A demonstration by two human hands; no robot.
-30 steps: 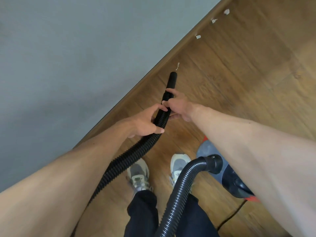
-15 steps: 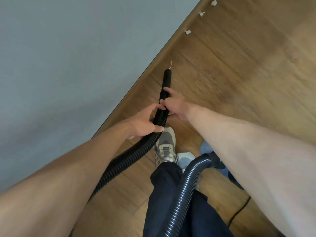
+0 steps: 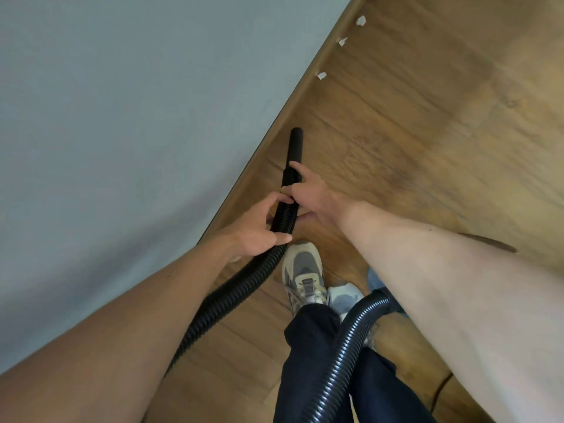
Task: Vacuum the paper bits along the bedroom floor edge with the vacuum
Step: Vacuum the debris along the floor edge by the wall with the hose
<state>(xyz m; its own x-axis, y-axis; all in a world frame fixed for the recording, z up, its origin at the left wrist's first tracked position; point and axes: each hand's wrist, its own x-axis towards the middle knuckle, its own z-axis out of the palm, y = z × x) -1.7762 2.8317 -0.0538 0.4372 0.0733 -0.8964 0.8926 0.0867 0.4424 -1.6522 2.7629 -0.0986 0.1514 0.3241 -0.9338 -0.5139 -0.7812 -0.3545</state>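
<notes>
A black ribbed vacuum hose (image 3: 241, 288) ends in a smooth black nozzle (image 3: 295, 145) that points along the wooden skirting. My left hand (image 3: 259, 230) grips the hose from the wall side. My right hand (image 3: 305, 193) grips it just ahead, near the nozzle's base. Three white paper bits lie by the skirting beyond the nozzle: one bit (image 3: 321, 76) nearest, a second bit (image 3: 341, 41), and a third bit (image 3: 361, 21) farthest. The nozzle tip is well short of the nearest bit.
A grey wall (image 3: 137, 117) fills the left side. The wood floor (image 3: 427, 132) spreads to the right. My shoes (image 3: 303, 273) stand just behind the hands, and the hose loops back past my legs (image 3: 345, 361). A thin black cord (image 3: 439, 389) lies at lower right.
The thin paper strip that lay just ahead of the nozzle tip is gone. The nozzle has moved forward along the skirting, and my foot has stepped forward.
</notes>
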